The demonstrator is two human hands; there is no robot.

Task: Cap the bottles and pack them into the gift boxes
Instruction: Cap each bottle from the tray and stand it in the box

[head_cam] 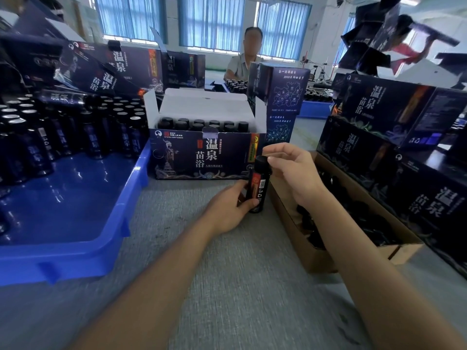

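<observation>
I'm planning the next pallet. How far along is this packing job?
Done: the open gift box holds two rows of capped bottles. In hand: the left hand grips a bottle while the right hand is at its cap. Left: many uncapped bottles stand in the blue tray, and the gift box is not yet closed.

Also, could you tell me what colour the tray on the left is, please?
The tray is bright blue; the head view shows it clearly.

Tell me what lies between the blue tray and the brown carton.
Head view: bare grey table, and close to the brown carton an upright capped bottle gripped by the left hand, the right hand by its cap. Open gift box behind.
</observation>
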